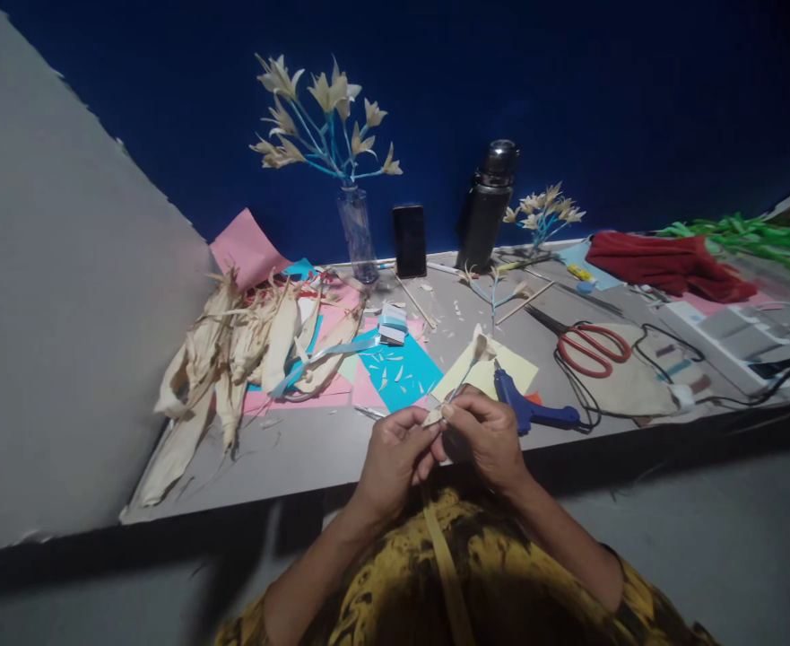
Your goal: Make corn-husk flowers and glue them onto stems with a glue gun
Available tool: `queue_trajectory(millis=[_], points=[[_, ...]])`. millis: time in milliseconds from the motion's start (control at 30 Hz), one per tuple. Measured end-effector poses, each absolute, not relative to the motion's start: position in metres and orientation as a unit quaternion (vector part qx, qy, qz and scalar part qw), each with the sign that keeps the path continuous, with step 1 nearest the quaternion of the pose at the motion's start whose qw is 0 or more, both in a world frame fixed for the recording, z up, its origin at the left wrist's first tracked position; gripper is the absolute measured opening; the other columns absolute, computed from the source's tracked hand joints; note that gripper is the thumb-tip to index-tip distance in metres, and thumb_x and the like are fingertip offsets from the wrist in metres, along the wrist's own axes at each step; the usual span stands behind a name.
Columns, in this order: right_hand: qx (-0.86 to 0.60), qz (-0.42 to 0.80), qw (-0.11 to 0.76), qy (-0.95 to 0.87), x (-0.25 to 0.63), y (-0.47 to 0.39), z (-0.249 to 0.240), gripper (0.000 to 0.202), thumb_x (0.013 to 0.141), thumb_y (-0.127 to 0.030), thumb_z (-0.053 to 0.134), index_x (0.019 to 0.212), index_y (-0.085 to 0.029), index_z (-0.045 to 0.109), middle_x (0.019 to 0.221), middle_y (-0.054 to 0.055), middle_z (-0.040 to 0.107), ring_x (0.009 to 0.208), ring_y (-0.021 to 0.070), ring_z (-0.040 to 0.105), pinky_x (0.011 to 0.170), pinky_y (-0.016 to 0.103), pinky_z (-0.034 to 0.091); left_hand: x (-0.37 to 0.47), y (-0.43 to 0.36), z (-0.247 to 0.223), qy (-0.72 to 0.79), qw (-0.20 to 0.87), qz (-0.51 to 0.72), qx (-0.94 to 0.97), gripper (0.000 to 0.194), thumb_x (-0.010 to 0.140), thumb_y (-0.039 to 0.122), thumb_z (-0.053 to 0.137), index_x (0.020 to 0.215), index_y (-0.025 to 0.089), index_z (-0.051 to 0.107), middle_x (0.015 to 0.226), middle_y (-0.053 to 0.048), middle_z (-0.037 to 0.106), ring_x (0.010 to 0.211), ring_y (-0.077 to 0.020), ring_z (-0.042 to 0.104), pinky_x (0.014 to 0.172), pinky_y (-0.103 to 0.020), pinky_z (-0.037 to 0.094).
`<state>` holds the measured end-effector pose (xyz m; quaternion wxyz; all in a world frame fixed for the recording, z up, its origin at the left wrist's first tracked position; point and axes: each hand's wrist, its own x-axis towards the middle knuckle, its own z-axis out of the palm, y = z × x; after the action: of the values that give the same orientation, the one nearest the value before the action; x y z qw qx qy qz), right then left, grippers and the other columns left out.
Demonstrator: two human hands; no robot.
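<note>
Two bare hands hold a pale husk flower at the front edge of a crowded table

The largest thing is the dark blue wall (pixel 603 90), which stands behind the table. At the left there is a grey wall (pixel 65 269). The table (pixel 314 462) has a grey top, and below its front edge the grey floor (pixel 724 520) is visible.

On the left part of the table lies a big heap of dried corn husks (pixel 199 359), partly over pink paper. At the back, a clear vase (pixel 356 233) holds pale flowers on blue stems. Beside it a phone (pixel 409 240) stands upright, and then a dark flask (pixel 485 211) near the wall. To the right are a dark red cloth (pixel 670 262), a white power strip (pixel 717 345) and scissors (pixel 593 348) with red handles. A blue glue gun (pixel 533 408) lies just beside the right hand (pixel 492 440). Small husk pieces are scattered on the blue paper (pixel 395 372).

The husk flower (pixel 481 348) is above the hands, over the yellow paper (pixel 519 363). The right hand pinches its thin stem between thumb and fingers. The left hand (pixel 391 453) pinches a small pale strip (pixel 433 417) at the lower stem, and the fingertips of both hands are very near.
</note>
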<state>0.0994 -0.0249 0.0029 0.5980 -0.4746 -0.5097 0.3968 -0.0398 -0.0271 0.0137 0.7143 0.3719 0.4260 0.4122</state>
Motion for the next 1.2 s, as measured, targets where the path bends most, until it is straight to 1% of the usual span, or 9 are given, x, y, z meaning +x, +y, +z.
queue_trajectory(millis=[200, 367, 533, 700, 833, 900, 967, 1100, 1200], points=[[-0.443, 0.377, 0.593, -0.556, 0.097, -0.026, 0.001, 0.016, 0.087, -0.023, 0.065, 0.074, -0.019, 0.074, 0.072, 0.003, 0.066, 0.074, 0.0168, 0.062, 0.071, 0.028, 0.05, -0.041, -0.026, 0.014, 0.465, 0.654, 0.454, 0.387, 0.028, 0.076, 0.038, 0.074, 0.068, 0.014, 0.062, 0.047, 0.004, 0.055, 0.035, -0.0026, 0.036, 0.039, -0.016, 0.025], [-0.453, 0.368, 0.535, -0.611, 0.098, -0.028, 0.001, 0.019, 0.091, -0.027, 0.059, 0.086, -0.018, 0.075, 0.088, 0.008, 0.072, 0.085, 0.0201, 0.066, 0.08, 0.032, 0.051, -0.042, -0.026, 0.02, 0.494, 0.618, 0.47, 0.391, 0.024, 0.076, 0.036, 0.072, 0.072, 0.014, 0.064, 0.047, 0.005, 0.055, 0.036, -0.0035, 0.038, 0.04, -0.016, 0.028], [-0.514, 0.424, 0.531, -0.524, 0.099, -0.033, 0.006, 0.025, 0.091, -0.037, 0.059, 0.082, -0.017, 0.071, 0.075, 0.004, 0.07, 0.072, 0.0169, 0.063, 0.068, 0.026, 0.049, -0.042, -0.028, 0.021, 0.535, 0.56, 0.465, 0.428, 0.022, 0.078, 0.035, 0.07, 0.073, 0.015, 0.067, 0.049, 0.003, 0.058, 0.037, -0.0061, 0.042, 0.039, -0.018, 0.032], [-0.508, 0.461, 0.511, -0.518, 0.093, -0.033, 0.016, 0.03, 0.082, -0.043, 0.069, 0.07, -0.018, 0.059, 0.061, -0.003, 0.054, 0.056, 0.0113, 0.046, 0.053, 0.022, 0.038, -0.043, -0.031, 0.017, 0.542, 0.374, 0.499, 0.563, 0.011, 0.078, 0.025, 0.067, 0.072, 0.017, 0.071, 0.061, 0.0, 0.067, 0.053, -0.0114, 0.058, 0.053, -0.021, 0.046], [-0.5, 0.489, 0.492, -0.518, 0.087, -0.03, 0.018, 0.028, 0.083, -0.041, 0.067, 0.07, -0.017, 0.059, 0.061, -0.004, 0.052, 0.058, 0.0112, 0.045, 0.055, 0.022, 0.038, -0.048, -0.031, 0.017, 0.519, 0.289, 0.516, 0.617, 0.011, 0.08, 0.022, 0.064, 0.075, 0.018, 0.074, 0.069, -0.002, 0.072, 0.06, -0.013, 0.062, 0.059, -0.023, 0.049], [-0.484, 0.501, 0.493, -0.522, 0.087, -0.03, 0.016, 0.029, 0.086, -0.04, 0.063, 0.069, -0.017, 0.06, 0.064, -0.002, 0.057, 0.063, 0.0127, 0.05, 0.061, 0.023, 0.042, -0.05, -0.03, 0.018, 0.527, 0.328, 0.519, 0.587, 0.011, 0.079, 0.026, 0.067, 0.075, 0.018, 0.073, 0.067, -0.002, 0.071, 0.058, -0.0129, 0.062, 0.057, -0.022, 0.049], [-0.483, 0.505, 0.475, -0.535, 0.089, -0.03, 0.012, 0.03, 0.088, -0.039, 0.06, 0.069, -0.017, 0.061, 0.066, -0.001, 0.061, 0.065, 0.0139, 0.054, 0.063, 0.024, 0.043, -0.052, -0.03, 0.019, 0.535, 0.423, 0.513, 0.521, 0.015, 0.078, 0.031, 0.07, 0.073, 0.017, 0.07, 0.062, -0.001, 0.068, 0.052, -0.0111, 0.058, 0.051, -0.021, 0.046], [-0.545, 0.404, 0.387, -0.624, 0.096, -0.024, -0.003, 0.03, 0.093, -0.035, 0.052, 0.073, -0.018, 0.066, 0.066, 0.001, 0.063, 0.064, 0.0165, 0.057, 0.063, 0.027, 0.044, -0.055, -0.029, 0.024, 0.496, 0.608, 0.514, 0.348, 0.025, 0.074, 0.037, 0.075, 0.073, 0.015, 0.063, 0.052, 0.004, 0.059, 0.038, -0.005, 0.042, 0.036, -0.016, 0.03], [-0.558, 0.259, 0.375, -0.693, 0.101, -0.014, -0.008, 0.024, 0.094, -0.026, 0.049, 0.1, -0.019, 0.071, 0.088, 0.008, 0.069, 0.082, 0.0215, 0.063, 0.076, 0.033, 0.048, -0.056, -0.029, 0.028, 0.443, 0.669, 0.525, 0.284, 0.026, 0.07, 0.035, 0.078, 0.073, 0.015, 0.061, 0.052, 0.005, 0.056, 0.037, -0.0036, 0.038, 0.035, -0.014, 0.026]])
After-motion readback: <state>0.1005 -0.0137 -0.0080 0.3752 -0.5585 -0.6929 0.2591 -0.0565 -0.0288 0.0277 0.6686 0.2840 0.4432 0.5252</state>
